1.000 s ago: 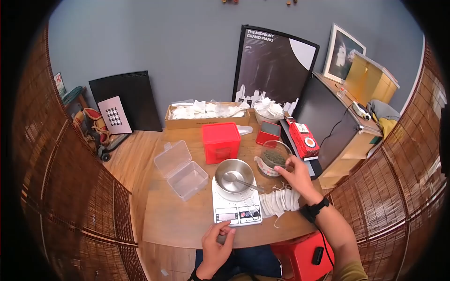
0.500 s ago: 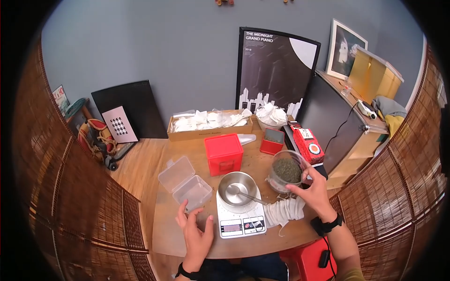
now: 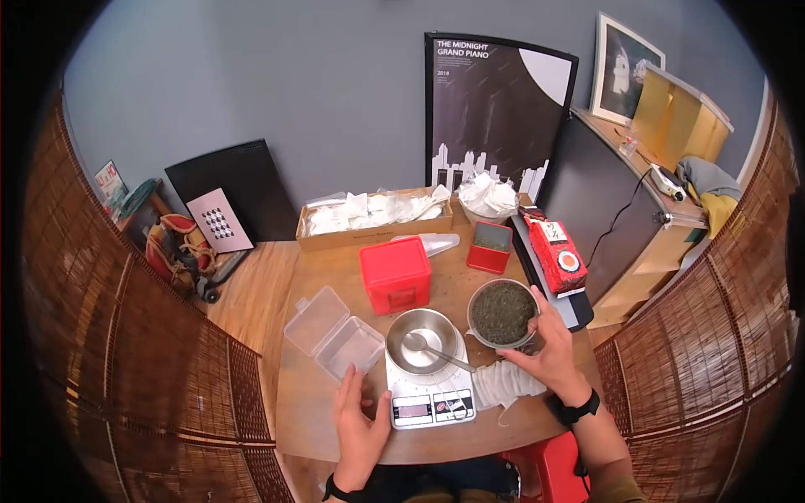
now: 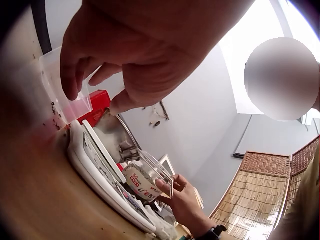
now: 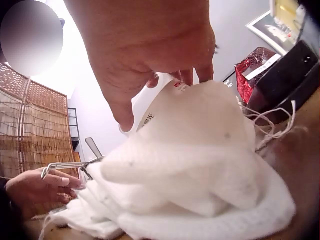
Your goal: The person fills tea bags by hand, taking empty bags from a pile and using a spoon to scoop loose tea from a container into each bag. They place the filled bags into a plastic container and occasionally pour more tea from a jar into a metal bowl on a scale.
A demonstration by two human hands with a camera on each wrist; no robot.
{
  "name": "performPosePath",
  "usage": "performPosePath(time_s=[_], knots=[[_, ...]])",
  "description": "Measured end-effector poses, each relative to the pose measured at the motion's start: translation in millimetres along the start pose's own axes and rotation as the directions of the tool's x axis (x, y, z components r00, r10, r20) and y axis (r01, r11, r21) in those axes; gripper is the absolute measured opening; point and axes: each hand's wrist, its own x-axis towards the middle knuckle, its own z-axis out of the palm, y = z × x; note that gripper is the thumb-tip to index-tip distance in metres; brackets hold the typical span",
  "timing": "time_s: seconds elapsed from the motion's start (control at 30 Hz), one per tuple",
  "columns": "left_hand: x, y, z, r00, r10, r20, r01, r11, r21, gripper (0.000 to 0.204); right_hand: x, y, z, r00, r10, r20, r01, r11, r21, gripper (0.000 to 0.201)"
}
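My right hand point(image 3: 551, 352) holds a clear round tub of dried dark green leaves point(image 3: 501, 312) by its side, thumb in front and fingers behind. The tub is tilted so its mouth faces me, over the table right of the scale. My left hand point(image 3: 359, 426) holds nothing; its fingers reach to the near edge of a clear hinged plastic box point(image 3: 317, 313), whose lid stands open. Between the hands is a white kitchen scale point(image 3: 401, 387) bearing a steel pan point(image 3: 401, 359) with a spoon point(image 3: 443, 354) inside. White drawstring bags point(image 5: 200, 165) lie stacked below my right hand.
Behind the scale stands a red lidded canister point(image 3: 394, 272). A small open red tin point(image 3: 488, 258) and a red foil pack point(image 3: 559, 258) are at the right. A cardboard box of white bags point(image 3: 369, 238) and a heaped bowl point(image 3: 486, 197) line the back edge.
My right hand has raised the tub and tipped its mouth toward me. My left hand has moved left from the table's front edge to beside the plastic box.
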Motion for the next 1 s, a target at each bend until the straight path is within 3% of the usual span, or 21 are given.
performPosePath(time_s=[0.23, 0.33, 0.43, 0.5, 0.6, 0.9, 1.0], knots=[[-6.0, 1.5, 2.7, 1.000, 0.020, -0.004, -0.021, 0.999, -0.046, 0.058, 7.0, -9.6, -8.5, 0.994, 0.104, -0.030, -0.102, 0.993, 0.063, 0.060], [-3.7, 8.9, 2.7, 0.999, -0.031, -0.017, 0.030, 0.996, -0.083, 0.056, 8.4, -11.8, -14.4, 0.993, 0.115, -0.017, -0.114, 0.992, 0.051, 0.060], [-2.2, 16.7, -1.1, 0.992, -0.112, 0.062, 0.115, 0.992, -0.052, 0.054, 8.2, -11.9, -19.4, 0.993, 0.115, -0.004, -0.115, 0.993, 0.031, 0.060], [-3.6, 12.0, 1.5, 1.000, -0.014, 0.001, 0.014, 1.000, -0.005, 0.053, 8.9, -15.1, -20.8, 0.993, 0.114, 0.022, -0.115, 0.993, 0.027, 0.060], [-0.7, 21.8, -3.3, 0.999, -0.034, -0.026, 0.034, 0.999, 0.005, 0.053, 14.0, -23.1, -24.3, 0.992, 0.124, 0.033, -0.125, 0.991, 0.040, 0.059], [-1.0, 4.7, -3.0, 0.998, 0.056, -0.029, -0.053, 0.995, 0.082, 0.054, 40.9, -33.5, -21.5, 0.988, -0.105, 0.115, 0.105, 0.994, 0.007, 0.055], [1.5, 11.8, -4.2, 0.998, -0.045, 0.041, 0.044, 0.999, 0.015, 0.054, 59.7, -47.7, -23.7, 0.960, -0.223, 0.170, 0.227, 0.974, -0.005, 0.054]])
